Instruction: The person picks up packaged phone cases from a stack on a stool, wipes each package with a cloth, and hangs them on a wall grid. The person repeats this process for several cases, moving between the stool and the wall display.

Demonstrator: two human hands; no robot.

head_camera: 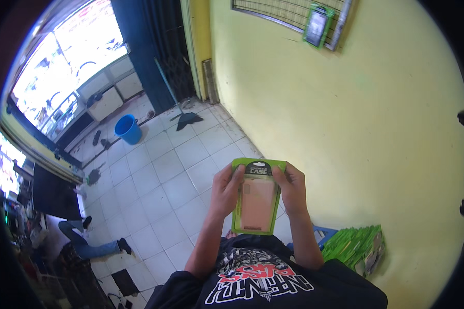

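A green packet with a clear window (258,197) is held upright before my chest, a pink phone case showing inside it. My left hand (228,189) grips its upper left corner, the thumb on the front. On the upper right corner my right hand (292,187) has the same hold. Below and right, a row of similar green packets (350,247) stands against the wall, beside a blue plastic item (324,235). One more green packet (318,26) hangs on a wire grid rack (272,13) on the yellow wall.
A blue bucket (128,129) and a broom (187,119) stand on the white tiled floor (170,166) ahead. At the lower left is another person, whose jeans-clad legs (96,249) reach over the tiles. A dark square (125,282) lies near them. The yellow wall (352,116) runs along my right.
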